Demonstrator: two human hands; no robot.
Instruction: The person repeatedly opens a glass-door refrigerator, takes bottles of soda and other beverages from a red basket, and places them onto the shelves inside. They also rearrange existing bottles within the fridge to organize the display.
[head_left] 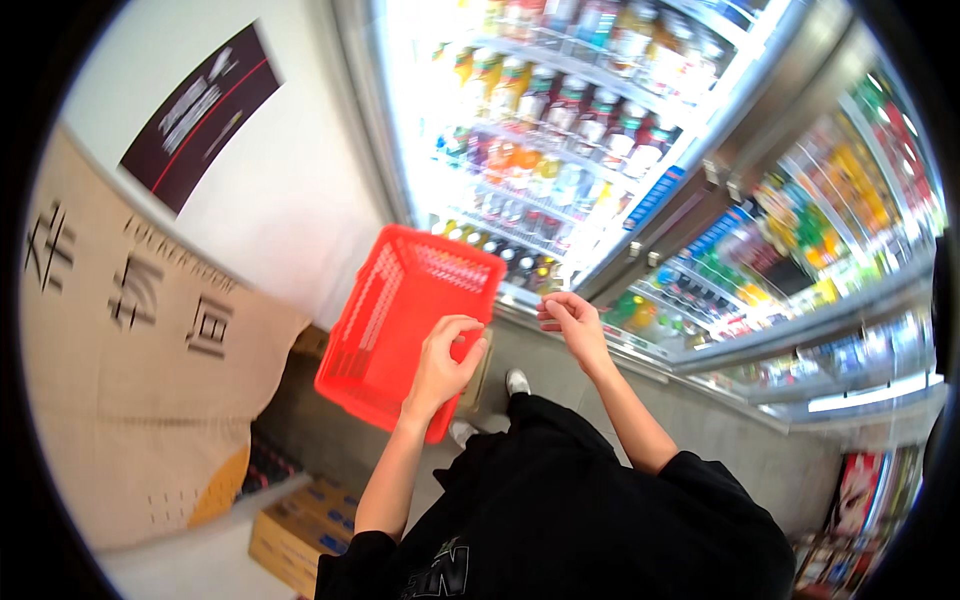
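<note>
A red plastic shopping basket with perforated walls stands in front of me to the left. Over its near right side hovers my left hand, palm facing inward. Its fingers curve loosely with a gap to the thumb, and I see nothing held. My right hand is raised to the right of the basket, near the foot of the lit drinks fridge. Its fingers are loosely bent and apart, with nothing visible between them. Rows of bottles in several colours fill the fridge shelves.
Another fridge door with bottles behind glass runs along the right. A beige cloth curtain hangs at the left below a dark sign. A cardboard box lies at lower left. My white shoe shows on the grey floor.
</note>
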